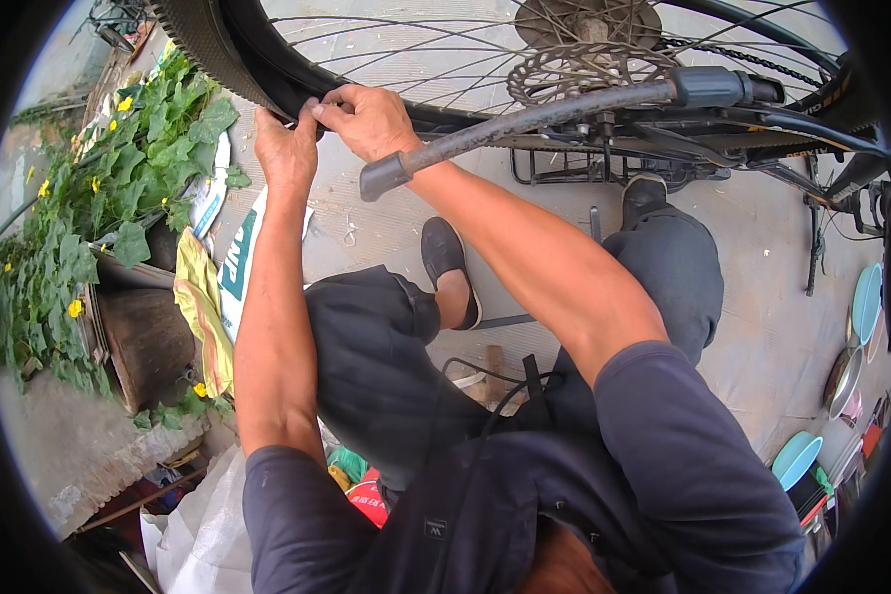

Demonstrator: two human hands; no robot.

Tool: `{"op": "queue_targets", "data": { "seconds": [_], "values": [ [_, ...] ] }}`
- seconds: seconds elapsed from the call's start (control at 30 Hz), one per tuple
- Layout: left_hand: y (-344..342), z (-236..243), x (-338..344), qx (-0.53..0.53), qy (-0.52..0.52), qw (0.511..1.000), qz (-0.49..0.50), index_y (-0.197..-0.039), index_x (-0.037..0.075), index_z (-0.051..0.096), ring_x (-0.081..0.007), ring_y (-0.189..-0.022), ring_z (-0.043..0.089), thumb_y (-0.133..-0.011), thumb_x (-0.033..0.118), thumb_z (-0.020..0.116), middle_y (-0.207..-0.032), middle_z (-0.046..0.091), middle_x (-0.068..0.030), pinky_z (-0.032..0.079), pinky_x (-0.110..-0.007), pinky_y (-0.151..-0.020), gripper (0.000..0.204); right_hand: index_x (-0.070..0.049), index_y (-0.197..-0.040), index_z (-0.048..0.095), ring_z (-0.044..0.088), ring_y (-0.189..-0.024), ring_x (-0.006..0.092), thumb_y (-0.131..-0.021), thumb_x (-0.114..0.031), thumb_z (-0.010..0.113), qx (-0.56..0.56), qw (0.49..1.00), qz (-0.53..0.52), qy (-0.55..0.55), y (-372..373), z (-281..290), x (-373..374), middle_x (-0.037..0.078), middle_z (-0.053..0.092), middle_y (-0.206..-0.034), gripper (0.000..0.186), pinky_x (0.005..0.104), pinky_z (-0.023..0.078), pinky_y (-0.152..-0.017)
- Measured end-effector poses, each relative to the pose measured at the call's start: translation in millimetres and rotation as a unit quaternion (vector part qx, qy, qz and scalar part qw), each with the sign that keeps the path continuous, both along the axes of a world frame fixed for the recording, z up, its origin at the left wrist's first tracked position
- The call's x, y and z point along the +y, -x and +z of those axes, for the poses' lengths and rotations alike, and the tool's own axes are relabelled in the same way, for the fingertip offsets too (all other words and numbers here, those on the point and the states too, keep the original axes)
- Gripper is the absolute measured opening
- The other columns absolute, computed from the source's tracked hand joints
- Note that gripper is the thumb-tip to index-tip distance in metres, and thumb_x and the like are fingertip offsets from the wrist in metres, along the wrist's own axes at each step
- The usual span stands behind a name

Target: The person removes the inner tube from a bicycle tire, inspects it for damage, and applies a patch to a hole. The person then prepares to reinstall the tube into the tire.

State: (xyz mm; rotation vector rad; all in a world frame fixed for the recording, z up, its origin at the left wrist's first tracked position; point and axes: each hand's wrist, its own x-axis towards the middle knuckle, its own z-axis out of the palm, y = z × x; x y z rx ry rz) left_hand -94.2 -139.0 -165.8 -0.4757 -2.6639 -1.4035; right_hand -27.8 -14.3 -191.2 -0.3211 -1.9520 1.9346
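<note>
My left hand (pixel 285 150) pinches the black rubber inside the edge of a bicycle tyre (pixel 206 54), thumb raised against it. My right hand (pixel 368 121) is just beside it, thumb and fingers closed on the same stretch of tyre along the wheel rim; whether an inner tube is between them I cannot make out. Spokes, a brake disc (pixel 554 79) and the hub (pixel 589 28) fill the top of the head view. A worn grey-black bar (pixel 525 119) with a rubber end crosses over my right forearm near the wrist.
Leafy plants (pixel 119 158) with yellow flowers, a yellow sack (pixel 203 307) and white sacks (pixel 247 238) line the left. My knees and dark shoes are below the wheel. Blue basins (pixel 866 297) sit at the right edge. The bicycle frame (pixel 782 148) extends rightward.
</note>
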Motion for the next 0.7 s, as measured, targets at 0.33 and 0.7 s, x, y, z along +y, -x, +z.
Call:
{"op": "queue_targets", "data": {
  "seconds": [0.33,0.7],
  "values": [
    [-18,21,10,-0.039,0.014,0.998,0.053,-0.101,-0.003,0.056,-0.0210,-0.078,0.066,-0.080,0.038,0.082,-0.088,0.069,-0.0139,0.053,-0.034,-0.073,0.054,0.003,-0.100,0.063,0.067,-0.082,0.0433,-0.097,-0.023,0.053,-0.004,0.987,0.004,-0.161,-3,-1,0,0.025,0.069,-0.083,0.028,0.0491,0.052,-0.075],
    [-21,19,7,-0.024,0.057,0.997,0.040,-0.109,-0.005,0.058,-0.0186,-0.076,0.065,-0.083,0.047,0.078,-0.094,0.069,-0.0157,0.054,-0.033,-0.071,0.061,-0.002,-0.090,0.073,0.068,-0.084,0.0438,-0.096,-0.038,0.052,-0.103,0.934,0.041,-0.341,0,21,15,0.025,0.070,-0.083,0.042,0.0509,0.053,-0.078]
  ]
}}
